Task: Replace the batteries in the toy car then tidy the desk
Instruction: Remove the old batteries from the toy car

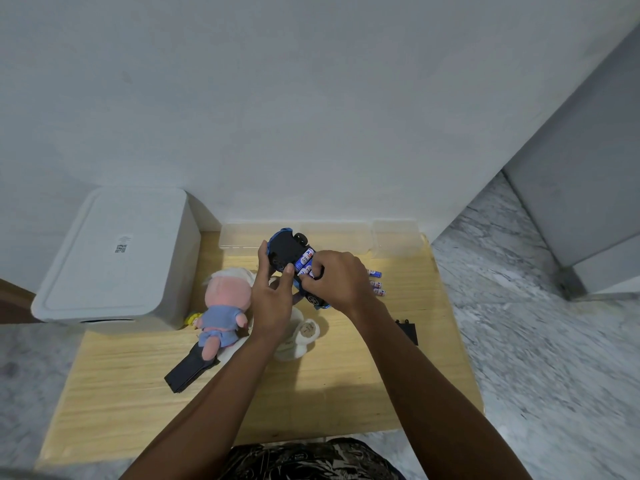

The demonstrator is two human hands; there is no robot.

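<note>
A blue toy car (284, 247) is held upside down above the wooden desk (311, 393), its black underside facing up. My left hand (272, 297) grips the car from the left side. My right hand (337, 280) pinches a blue-and-white battery (305, 271) in the car's open battery bay, where other batteries (304, 258) lie side by side. Three loose batteries (376, 283) lie on the desk just right of my right hand. A small black cover (408, 330) lies on the desk at the right, partly hidden by my right forearm.
A pink plush doll in blue clothes (223, 311) and a white plush (301, 337) lie under my left arm. A black remote-like object (188, 370) lies at front left. Clear plastic boxes (394, 237) line the back edge. A white bin (117, 261) stands at the left.
</note>
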